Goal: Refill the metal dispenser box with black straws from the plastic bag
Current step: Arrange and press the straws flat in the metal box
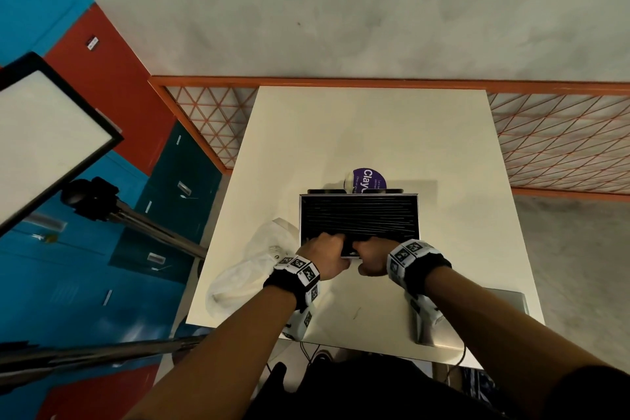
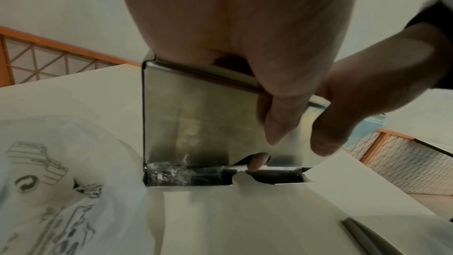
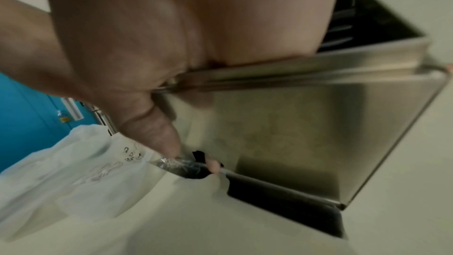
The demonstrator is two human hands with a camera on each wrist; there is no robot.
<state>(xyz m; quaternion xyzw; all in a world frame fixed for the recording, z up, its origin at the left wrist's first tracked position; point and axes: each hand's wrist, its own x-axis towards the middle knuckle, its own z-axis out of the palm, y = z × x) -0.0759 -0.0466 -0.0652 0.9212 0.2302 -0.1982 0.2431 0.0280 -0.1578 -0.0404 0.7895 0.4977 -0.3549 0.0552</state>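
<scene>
Both hands, left hand [image 1: 324,254] and right hand [image 1: 373,254], reach into the open stainless-steel dispenser box [image 1: 418,215] on the white table [image 1: 341,133]; whether they clutch black straws [image 1: 361,215] cannot be told. The person should level the straws parallel; the crumpled translucent plastic bag [image 1: 245,269] lies just left.

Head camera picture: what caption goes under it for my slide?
Both hands, left and right, grip the near rim of a metal box full of black straws.

Black straws [image 1: 359,216], silver metal box [image 2: 196,115], white table [image 1: 341,133] – purple cup [image 1: 370,179], blue/red lockers [image 1: 102,215]
</scene>
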